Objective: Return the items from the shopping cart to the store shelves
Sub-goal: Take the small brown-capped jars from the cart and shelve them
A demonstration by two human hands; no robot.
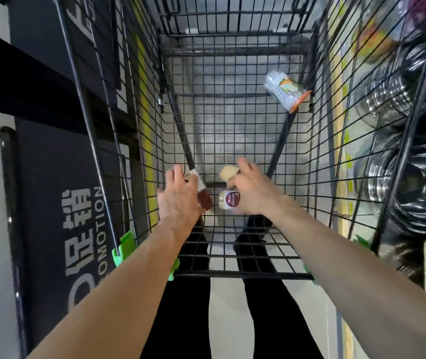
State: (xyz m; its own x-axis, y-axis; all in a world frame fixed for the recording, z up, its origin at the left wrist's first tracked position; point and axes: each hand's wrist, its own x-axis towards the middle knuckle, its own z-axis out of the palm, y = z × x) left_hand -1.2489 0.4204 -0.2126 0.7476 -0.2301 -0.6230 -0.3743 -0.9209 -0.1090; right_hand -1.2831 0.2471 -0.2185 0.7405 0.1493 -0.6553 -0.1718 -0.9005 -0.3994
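Both my arms reach down into a black wire shopping cart [318,161]. My left hand [178,198] is closed around a brown and white packet [202,193] near the cart's floor. My right hand [250,190] holds a small pale bottle with a purple label [228,200] and also touches a tan, crumpled item [228,172] at its fingertips. A stack of clear plastic cups with an orange rim [285,90] lies on its side against the cart's far right wall.
A dark promotion stand [58,203] with white lettering rises on the left. Store shelves on the right hold stacked steel bowls and pots [401,177]. Green plastic clips [122,248] sit on the cart's near rim. My legs in black trousers show beneath the cart.
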